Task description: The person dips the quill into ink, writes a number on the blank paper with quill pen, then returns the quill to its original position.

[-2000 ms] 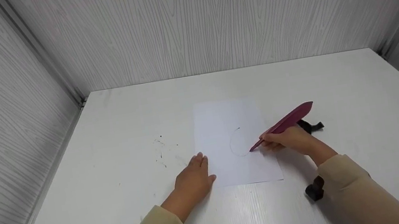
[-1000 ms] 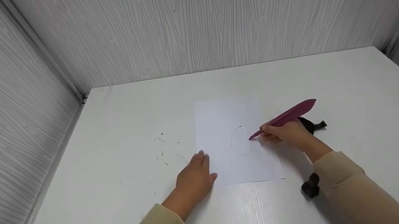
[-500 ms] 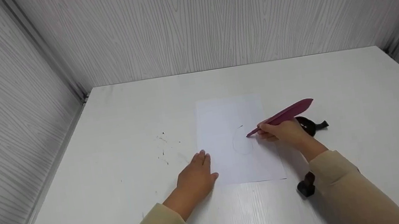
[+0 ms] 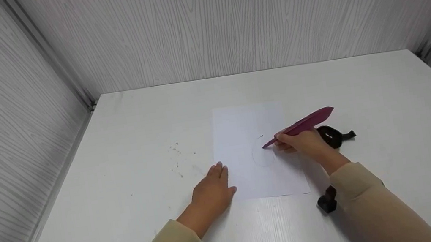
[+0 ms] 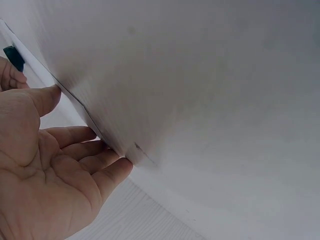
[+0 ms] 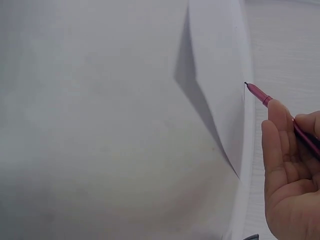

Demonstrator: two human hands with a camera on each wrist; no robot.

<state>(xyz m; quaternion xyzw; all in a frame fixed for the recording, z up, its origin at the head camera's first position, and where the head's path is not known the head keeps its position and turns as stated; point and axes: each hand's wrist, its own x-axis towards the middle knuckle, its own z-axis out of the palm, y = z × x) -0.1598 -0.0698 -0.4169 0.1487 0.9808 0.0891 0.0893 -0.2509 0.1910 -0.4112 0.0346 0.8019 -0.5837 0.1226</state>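
Note:
In the head view, a white sheet of paper (image 4: 246, 180) lies on the white table. My left hand (image 4: 211, 190) rests flat at the sheet's left edge, its fingers (image 5: 75, 135) nearly straight in the left wrist view. My right hand (image 4: 304, 144) pinches a dark red feather-shaped pen (image 4: 309, 122) between thumb and fingers. Its tip meets the paper within a faint, thin oval line (image 4: 265, 165), near the upper part; a short darker stroke sits at the oval's top. The left wrist view does not show the drawing.
Behind my right hand sits a glossy black round object (image 4: 331, 138) with a short stem. A smaller black piece (image 4: 327, 202) is beside the right sleeve. Dark specks (image 4: 177, 163) mark the table left of the paper. Grey wood-grain panels (image 4: 209, 23) enclose the back and sides.
The pen tip has gone from the oval's lower right up its right side, then left inside it. The right arm and the small black piece shifted left. My left hand stays put.

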